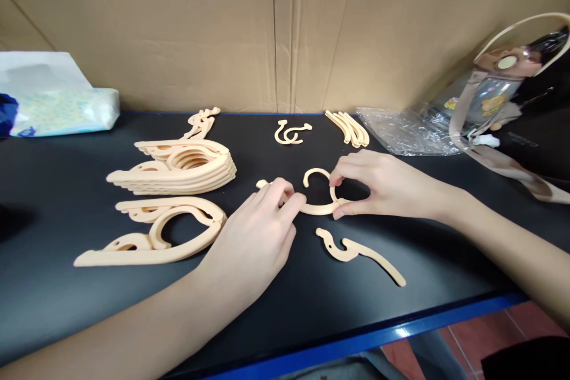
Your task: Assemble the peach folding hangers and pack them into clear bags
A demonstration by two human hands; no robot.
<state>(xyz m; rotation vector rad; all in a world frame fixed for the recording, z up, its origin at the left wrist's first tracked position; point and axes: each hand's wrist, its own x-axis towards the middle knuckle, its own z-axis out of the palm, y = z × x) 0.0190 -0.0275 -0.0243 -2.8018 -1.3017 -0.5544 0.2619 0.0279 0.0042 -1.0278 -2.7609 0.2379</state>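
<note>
My left hand (pixel 262 231) is closed on a cream plastic folding hanger arm (pixel 318 209), whose far end sticks out past the fingers. My right hand (pixel 378 181) pinches a cream hanger hook (pixel 317 171) between thumb and fingers, its base meeting the tip of that arm. Whether the two are locked together I cannot tell. Just below the hands, a loose hanger arm (pixel 376 257) lies on the black table (pixel 276 320). Left of my left hand rests a folded hanger (pixel 133 257), and behind it several more are piled in a stack (pixel 191 177).
Two loose hooks (pixel 278 133), several curved strips (pixel 342 124) and a few hanger arms (pixel 202 126) lie along the back. Clear plastic film (pixel 392 130) and a strapped bottle (pixel 494 92) are at right, a tissue pack (pixel 66 110) at left. A cardboard wall (pixel 200 29) closes off the rear.
</note>
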